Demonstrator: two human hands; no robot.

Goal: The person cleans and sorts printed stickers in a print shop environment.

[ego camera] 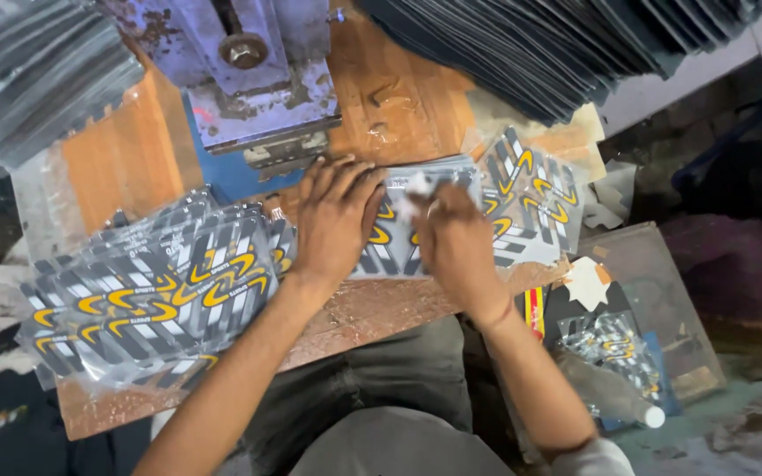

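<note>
Left hand [335,220] lies flat on a printed sleeve [396,234]; right hand [454,240] pinches its edge.

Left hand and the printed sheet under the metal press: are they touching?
Touching. The head view shows the left hand lying flat, palm down, on the printed sheet, its fingers spread over the sheet's left part with no gap visible.

You sit at a worn wooden workbench [399,97] with a rusty blue metal press [253,75]; beside it a dim, littered concrete floor [734,432].
</note>
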